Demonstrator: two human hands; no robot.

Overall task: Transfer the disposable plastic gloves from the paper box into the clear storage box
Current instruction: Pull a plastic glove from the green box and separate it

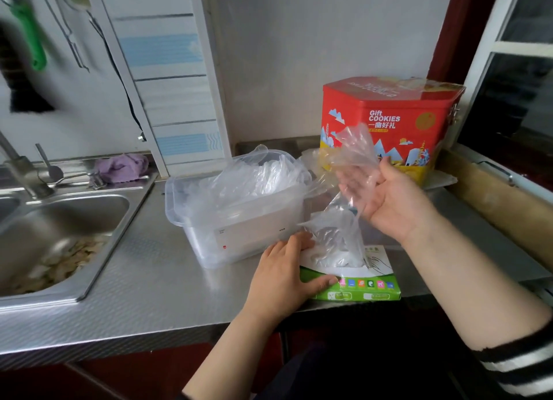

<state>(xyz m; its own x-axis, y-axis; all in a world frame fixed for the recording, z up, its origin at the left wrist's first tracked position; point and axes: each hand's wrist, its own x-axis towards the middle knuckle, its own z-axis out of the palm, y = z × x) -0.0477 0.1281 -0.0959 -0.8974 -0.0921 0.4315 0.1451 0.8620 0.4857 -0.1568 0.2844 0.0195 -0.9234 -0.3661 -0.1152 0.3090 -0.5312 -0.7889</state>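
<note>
We note the right hand (386, 199), right of frame centre, palm turned up, pinching a thin clear glove (354, 157) between thumb and fingers; the glove's lower end trails down into the opening of the paper box (359, 289). The left hand (287, 277), at lower centre, presses down on the left end of that green-and-white box, fingers lying across its top and thumb along its front edge. More gloves (332, 250) bunch up out of the box opening. Just left of the paper box, touching the left hand's fingers, stands the clear storage box (233, 235) on the counter (155, 280), lid off, heaped with a pile of gloves (254, 178) rising above its rim. Behind, at upper right, stands a red cookie tin (389, 112). At left frame lies a steel sink (59, 229), with a purple cloth (122, 166) behind it.
</note>
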